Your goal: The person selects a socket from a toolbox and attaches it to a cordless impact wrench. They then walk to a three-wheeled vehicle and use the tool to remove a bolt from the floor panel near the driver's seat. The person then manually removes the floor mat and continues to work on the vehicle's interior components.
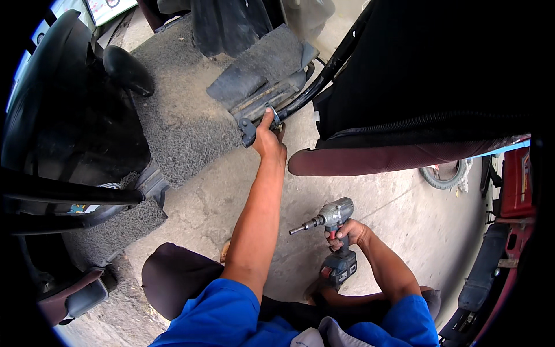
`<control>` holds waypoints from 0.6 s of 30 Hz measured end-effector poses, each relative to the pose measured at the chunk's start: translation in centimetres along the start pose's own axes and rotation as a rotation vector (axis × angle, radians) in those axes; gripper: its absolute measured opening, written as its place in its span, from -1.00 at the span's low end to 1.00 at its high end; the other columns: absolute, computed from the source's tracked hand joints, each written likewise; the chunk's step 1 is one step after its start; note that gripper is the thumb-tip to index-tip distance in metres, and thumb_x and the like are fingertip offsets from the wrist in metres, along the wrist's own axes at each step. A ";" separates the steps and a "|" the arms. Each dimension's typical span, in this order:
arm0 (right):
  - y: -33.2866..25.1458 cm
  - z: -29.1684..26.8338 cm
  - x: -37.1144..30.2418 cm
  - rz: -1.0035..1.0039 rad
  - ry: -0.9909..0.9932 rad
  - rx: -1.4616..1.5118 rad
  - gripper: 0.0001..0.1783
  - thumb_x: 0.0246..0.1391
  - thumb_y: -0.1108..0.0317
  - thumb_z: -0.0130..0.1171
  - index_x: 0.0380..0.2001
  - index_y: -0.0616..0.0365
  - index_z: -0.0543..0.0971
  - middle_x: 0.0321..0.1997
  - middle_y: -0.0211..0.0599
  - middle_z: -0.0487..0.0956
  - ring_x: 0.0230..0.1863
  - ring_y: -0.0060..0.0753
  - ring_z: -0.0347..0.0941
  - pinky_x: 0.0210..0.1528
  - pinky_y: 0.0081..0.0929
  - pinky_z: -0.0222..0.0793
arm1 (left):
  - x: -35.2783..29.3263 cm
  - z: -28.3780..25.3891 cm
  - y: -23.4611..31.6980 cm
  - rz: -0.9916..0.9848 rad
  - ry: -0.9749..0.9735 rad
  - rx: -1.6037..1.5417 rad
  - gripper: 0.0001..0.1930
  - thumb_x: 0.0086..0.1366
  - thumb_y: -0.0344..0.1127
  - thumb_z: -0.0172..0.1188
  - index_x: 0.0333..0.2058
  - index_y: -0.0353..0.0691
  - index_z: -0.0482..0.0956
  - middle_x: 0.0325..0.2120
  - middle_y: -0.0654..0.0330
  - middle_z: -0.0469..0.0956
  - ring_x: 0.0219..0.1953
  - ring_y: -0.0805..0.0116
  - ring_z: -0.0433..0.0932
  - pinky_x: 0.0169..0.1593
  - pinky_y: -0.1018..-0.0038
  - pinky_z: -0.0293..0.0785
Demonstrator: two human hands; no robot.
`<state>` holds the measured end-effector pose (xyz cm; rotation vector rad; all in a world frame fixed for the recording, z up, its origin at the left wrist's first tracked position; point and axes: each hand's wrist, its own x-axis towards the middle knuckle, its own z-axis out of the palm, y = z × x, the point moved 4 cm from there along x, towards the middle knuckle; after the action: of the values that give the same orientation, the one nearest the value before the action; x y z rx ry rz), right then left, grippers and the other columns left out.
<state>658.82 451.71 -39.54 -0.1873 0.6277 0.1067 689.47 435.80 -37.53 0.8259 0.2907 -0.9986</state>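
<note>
My left hand [270, 137] reaches forward and is closed around the end of a black metal tube [302, 99], beside the grey floor carpet. A dark metal bracket [248, 132] sticks out on the left of this hand, and my thumb presses on top. The underside of the grip is hidden. In my right hand [352, 232] is a cordless impact wrench [338, 213] with a long socket, held by its handle. The socket points left, apart from the tube, and the wrench hangs above the concrete floor. Its battery [339, 266] is at the bottom.
Grey carpet [179, 115] covers a vehicle floor on the left, beside a black seat-like part [69, 115]. A maroon-edged black panel [370, 160] overhangs at the right. Farther right, a tyre [444, 178] lies on the concrete [300, 196], near a red vehicle part [517, 185].
</note>
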 end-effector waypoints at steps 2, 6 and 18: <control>-1.0 1.9 -0.4 -0.087 -0.084 0.010 -0.56 -0.29 0.38 0.34 -0.23 0.31 0.59 -0.50 -0.14 0.51 -0.57 -0.36 0.35 -0.42 -0.41 0.26 | 0.0 -0.1 -0.1 0.000 0.005 0.004 -0.58 0.16 -0.25 0.36 -0.05 -0.26 0.49 -0.16 0.14 0.51 -0.12 0.21 0.50 0.00 0.14 0.50; -2.1 7.0 0.8 -0.056 -0.338 0.013 -0.57 -0.27 0.39 0.33 -0.24 0.38 0.58 -0.53 -0.12 0.50 -0.61 -0.37 0.32 -0.48 -0.41 0.20 | 0.3 -0.3 -0.2 0.002 0.030 -0.004 -0.52 0.18 -0.27 0.35 0.01 -0.35 0.43 -0.12 0.06 0.49 -0.11 0.16 0.52 -0.02 0.12 0.52; -6.9 20.3 8.1 -0.008 -0.597 -0.097 -0.52 -0.29 0.50 0.39 -0.23 0.52 0.50 -0.56 -0.01 0.51 -0.74 -0.35 0.28 -0.68 -0.42 0.16 | 1.3 -0.9 -0.7 -0.001 0.009 -0.095 -0.44 0.11 -0.41 0.40 0.09 -0.07 0.40 -0.04 0.16 0.50 -0.08 0.22 0.50 -0.03 0.17 0.48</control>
<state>678.05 449.54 -27.31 -0.2382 0.0262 0.1764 689.65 435.46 -39.20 0.7445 0.3436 -0.9753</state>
